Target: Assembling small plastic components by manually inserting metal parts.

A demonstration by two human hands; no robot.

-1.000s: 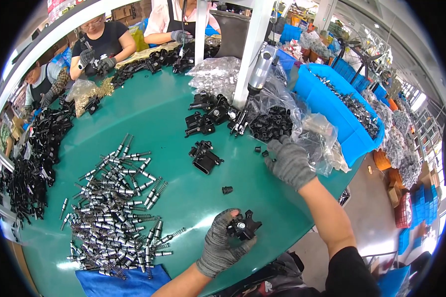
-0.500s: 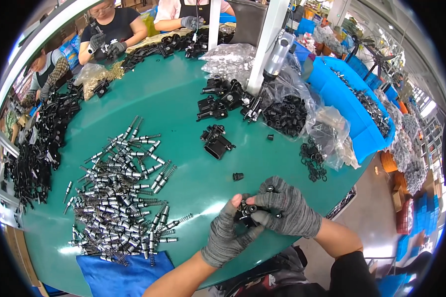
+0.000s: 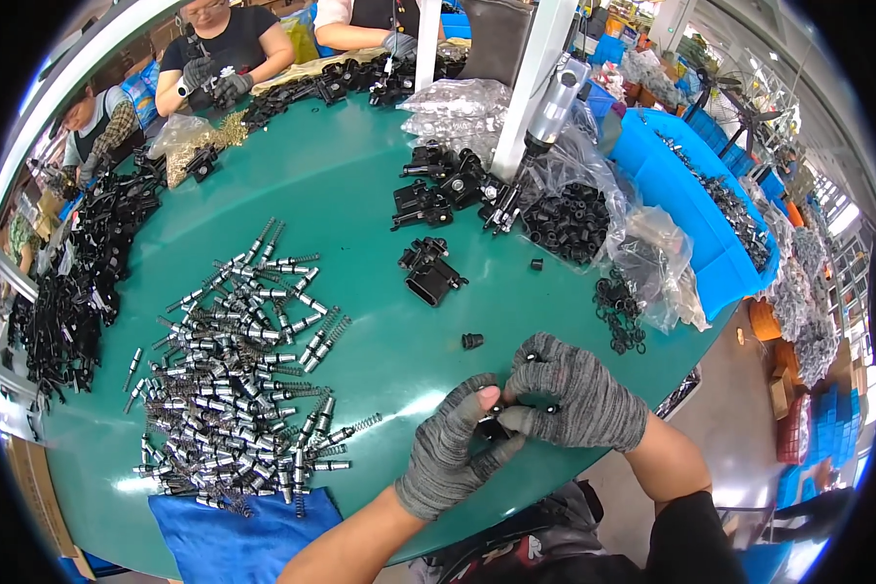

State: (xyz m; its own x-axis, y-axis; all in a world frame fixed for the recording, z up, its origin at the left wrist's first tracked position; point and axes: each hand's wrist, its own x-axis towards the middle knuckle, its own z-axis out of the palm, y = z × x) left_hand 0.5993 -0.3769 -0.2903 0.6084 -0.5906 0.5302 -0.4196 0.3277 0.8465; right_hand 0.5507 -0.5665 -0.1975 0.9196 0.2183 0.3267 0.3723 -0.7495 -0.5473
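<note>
My left hand (image 3: pixel 448 453), in a grey knit glove with the thumb tip bare, is closed around a small black part (image 3: pixel 492 428). Fingers cover most of that part, so its full shape is hidden. Against its right side is my right hand (image 3: pixel 586 401), also gloved, with its fingers curled. Small black pieces (image 3: pixel 552 409) peek out between the right fingers; their exact kind is too small to make out. Just beyond the hands lies a short black ribbed cap (image 3: pixel 471 341). A black housing with a rectangular opening (image 3: pixel 432 276) sits farther off.
Metal plungers with springs (image 3: pixel 243 389) are heaped at left, by a blue cloth (image 3: pixel 238 540). Black rings (image 3: pixel 618 307), a bag of black caps (image 3: pixel 565 224) and a blue bin (image 3: pixel 691 204) stand right. A white post (image 3: pixel 528 97) rises beyond more housings (image 3: pixel 443 185). Co-workers sit across the table.
My right fingers have shifted slightly up and right, and the gap above the black part has widened. The left hand stays around it. The whole view has shifted a little.
</note>
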